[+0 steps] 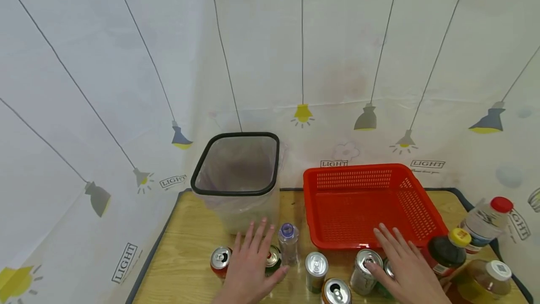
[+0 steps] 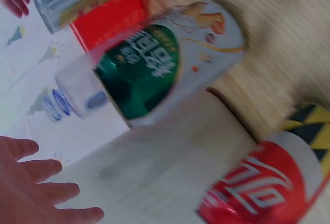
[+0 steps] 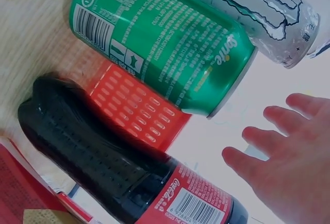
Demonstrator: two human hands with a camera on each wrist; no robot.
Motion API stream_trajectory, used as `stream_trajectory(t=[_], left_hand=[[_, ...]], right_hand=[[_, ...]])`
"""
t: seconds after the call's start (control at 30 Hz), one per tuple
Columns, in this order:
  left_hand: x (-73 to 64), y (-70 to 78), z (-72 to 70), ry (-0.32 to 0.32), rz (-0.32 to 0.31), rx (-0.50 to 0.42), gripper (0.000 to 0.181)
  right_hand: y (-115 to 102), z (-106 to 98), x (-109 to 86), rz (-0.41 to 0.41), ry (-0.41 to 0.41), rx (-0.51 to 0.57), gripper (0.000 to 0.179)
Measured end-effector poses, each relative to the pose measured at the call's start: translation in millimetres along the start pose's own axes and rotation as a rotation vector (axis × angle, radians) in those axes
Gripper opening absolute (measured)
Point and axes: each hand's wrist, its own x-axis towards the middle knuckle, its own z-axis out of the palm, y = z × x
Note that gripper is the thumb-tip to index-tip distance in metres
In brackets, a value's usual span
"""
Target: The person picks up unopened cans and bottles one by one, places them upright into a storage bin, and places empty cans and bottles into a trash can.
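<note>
Head view: both hands are spread with fingers apart, holding nothing. The left hand (image 1: 255, 266) is nearest to the green-and-white can (image 1: 273, 269), which stands upright, its long axis vertical, partly hidden just right of the palm. A clear bottle (image 1: 289, 247) crowds that can's right side, and a red can (image 1: 219, 271) stands left of the hand. The right hand (image 1: 411, 271) partly covers the upright Sprite can (image 3: 160, 44); a silver can (image 1: 363, 278) stands by its thumb and a dark bottle (image 1: 445, 254) to its right. Across the tabletop (image 1: 181, 243), beyond the hands, sit the lined bin (image 1: 253, 212), left, and the red basket (image 1: 308, 201), right.
</note>
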Motion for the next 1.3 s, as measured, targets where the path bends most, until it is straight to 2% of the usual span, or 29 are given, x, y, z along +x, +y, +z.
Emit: stream_trajectory(t=[0.23, 0.37, 0.5, 0.73, 0.8, 1.03, 1.3], left_hand=[[21.7, 18.6, -0.8, 0.103, 0.122, -0.007, 0.078], [37.5, 27.8, 0.5, 0.115, 0.159, -0.007, 0.074], [53.5, 36.8, 1.3, 0.042, 0.166, -0.017, 0.075], [79.0, 47.1, 5.3, -0.178, 0.126, -0.048, 0.081], [86.3, 48.4, 7.7, -0.214, 0.119, -0.034, 0.080], [103.7, 47.0, 18.7, -0.240, 0.083, 0.070, 0.068], [113.0, 52.1, 34.2, -0.220, -0.006, 0.195, 0.080]], right_hand=[[0.5, 1.5, -4.3, -0.016, -0.018, 0.023, 0.093], [-0.1, 3.7, -6.5, -0.025, -0.010, 0.042, 0.092], [0.3, 5.5, -8.0, -0.042, -0.005, 0.060, 0.092], [-1.0, 7.3, -8.5, -0.012, -0.035, 0.074, 0.098], [-1.5, 8.2, -8.6, -0.011, -0.032, 0.082, 0.098], [-5.1, 12.2, -6.8, -0.018, -0.036, 0.094, 0.101], [-10.7, 11.7, -5.1, 0.020, -0.069, 0.103, 0.114]])
